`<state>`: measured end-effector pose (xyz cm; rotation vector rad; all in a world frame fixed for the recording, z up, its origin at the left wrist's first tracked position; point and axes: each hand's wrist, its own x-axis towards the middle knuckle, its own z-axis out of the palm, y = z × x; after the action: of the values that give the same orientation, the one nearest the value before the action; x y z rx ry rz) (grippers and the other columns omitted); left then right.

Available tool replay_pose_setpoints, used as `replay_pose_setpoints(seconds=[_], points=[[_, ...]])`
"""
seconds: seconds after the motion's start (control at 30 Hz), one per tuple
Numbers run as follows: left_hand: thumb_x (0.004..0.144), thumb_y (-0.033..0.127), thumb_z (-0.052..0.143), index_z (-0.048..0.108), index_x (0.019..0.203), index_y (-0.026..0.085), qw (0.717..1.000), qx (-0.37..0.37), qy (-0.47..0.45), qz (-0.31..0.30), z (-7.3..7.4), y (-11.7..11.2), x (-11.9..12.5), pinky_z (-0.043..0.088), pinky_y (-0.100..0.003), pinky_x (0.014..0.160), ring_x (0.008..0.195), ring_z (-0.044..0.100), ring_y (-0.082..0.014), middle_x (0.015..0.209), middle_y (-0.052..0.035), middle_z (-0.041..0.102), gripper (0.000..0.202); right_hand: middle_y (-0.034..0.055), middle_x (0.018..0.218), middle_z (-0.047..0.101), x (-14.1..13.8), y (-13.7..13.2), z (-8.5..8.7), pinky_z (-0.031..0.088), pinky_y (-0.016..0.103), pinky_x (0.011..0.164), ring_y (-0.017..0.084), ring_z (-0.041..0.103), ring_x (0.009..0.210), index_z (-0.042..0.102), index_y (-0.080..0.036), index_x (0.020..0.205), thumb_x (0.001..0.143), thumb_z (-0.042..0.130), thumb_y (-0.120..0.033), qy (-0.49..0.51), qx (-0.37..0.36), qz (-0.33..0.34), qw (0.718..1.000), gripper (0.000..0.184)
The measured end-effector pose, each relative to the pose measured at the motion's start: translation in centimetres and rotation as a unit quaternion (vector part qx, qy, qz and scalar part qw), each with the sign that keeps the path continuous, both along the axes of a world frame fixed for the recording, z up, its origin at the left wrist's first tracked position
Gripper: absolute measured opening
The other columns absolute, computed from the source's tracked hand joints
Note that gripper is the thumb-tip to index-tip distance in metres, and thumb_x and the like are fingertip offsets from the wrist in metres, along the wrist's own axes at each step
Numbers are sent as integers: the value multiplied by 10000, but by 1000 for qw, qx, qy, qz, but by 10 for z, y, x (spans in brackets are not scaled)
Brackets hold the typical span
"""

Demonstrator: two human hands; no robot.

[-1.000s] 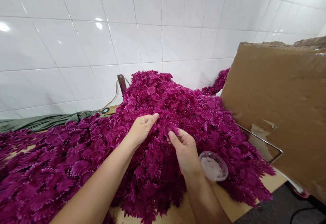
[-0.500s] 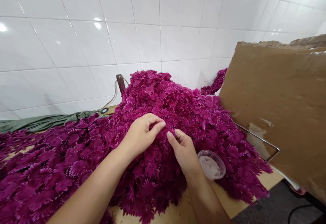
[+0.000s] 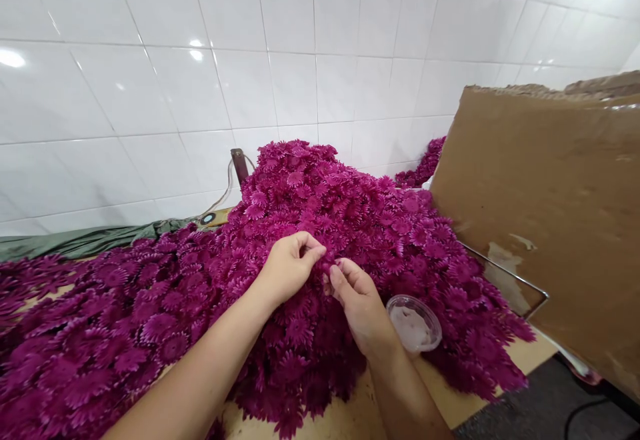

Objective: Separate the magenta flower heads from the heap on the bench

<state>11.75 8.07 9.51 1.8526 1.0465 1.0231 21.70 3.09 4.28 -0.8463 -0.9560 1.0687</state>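
Observation:
My left hand (image 3: 291, 267) is closed in a pinch, thumb against forefinger, over the middle of a large heap of magenta flower heads (image 3: 295, 180). What its fingertips grip blends into the petals behind. Just to its right, my right hand (image 3: 356, 300) pinches a magenta flower (image 3: 332, 268) between thumb and fingers. The two sets of fingertips are close but apart. Beside my right wrist sits a round clear plastic tub (image 3: 414, 323) with a whitish substance in it.
A big brown cardboard sheet (image 3: 545, 207) leans at the right, near a bent metal wire (image 3: 515, 273). More flower heads (image 3: 100, 340) spread across the left of the tabletop (image 3: 350, 420). Green cloth (image 3: 100, 240) lies along the white tiled wall (image 3: 290, 87).
My left hand has shifted slightly right and down, its fingers still pinched. The right hand has turned a little, with its fingers more curled. The view has tilted slightly.

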Motion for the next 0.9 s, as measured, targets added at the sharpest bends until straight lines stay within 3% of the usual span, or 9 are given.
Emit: replay_pose_setpoints(seconds=[0.2,0.27,0.33,0.43,0.53,0.63,0.77,0.9], points=[[692,268,477,489,626,173,975,-5,-180,129,6,33,-1,386,-241,574,509,447,-108,502,48,469,116,-55,611,441,-1,-8,-4,364,210,580,81,397,567,511,-176,683,697,571,-380,-18,-11,-37,999,213],[696,284,475,479,636,177,972,29,-164,165,11,43,-7,403,-262,624,568,482,-124,557,33,490,124,-53,607,460,1,-9,-7,372,211,564,83,419,560,518,-176,700,691,578,-380,-25,-32,-55,998,213],[646,283,555,506,683,172,979,95,-73,165,15,46,-13,411,-297,703,705,517,-159,683,3,528,127,-46,607,496,5,-8,-7,383,213,539,89,454,550,522,-177,722,665,598,-380,-13,-47,-58,997,223],[600,220,616,541,742,170,968,203,55,139,15,31,-14,397,-343,806,899,493,-209,857,-45,532,168,-62,530,484,8,-3,-3,349,199,454,80,431,469,507,-183,716,630,619,-354,22,-47,-70,996,222],[710,186,522,551,717,182,962,244,119,37,10,6,-7,398,-335,827,857,513,-183,828,-41,555,30,-91,476,404,9,0,0,282,187,410,59,337,417,500,-185,694,644,607,-322,33,-18,-97,995,181],[757,199,496,583,790,196,963,215,151,-60,3,-12,1,412,-317,811,836,539,-171,845,-34,595,93,-82,510,400,8,0,0,291,192,436,60,324,450,519,-176,680,663,593,-314,13,-3,-98,995,158],[752,203,513,626,831,193,971,172,150,-72,-6,-11,5,404,-333,841,887,547,-191,892,-54,621,139,-47,602,477,9,-1,-5,344,210,513,84,395,538,555,-166,737,684,577,-336,-34,-8,-106,994,180],[710,221,564,655,845,181,985,54,104,-124,-7,-3,1,422,-321,826,872,572,-192,910,-67,634,168,-8,682,529,13,-3,-7,383,246,611,124,458,645,544,-169,737,730,532,-378,-93,-1,-102,990,210]])
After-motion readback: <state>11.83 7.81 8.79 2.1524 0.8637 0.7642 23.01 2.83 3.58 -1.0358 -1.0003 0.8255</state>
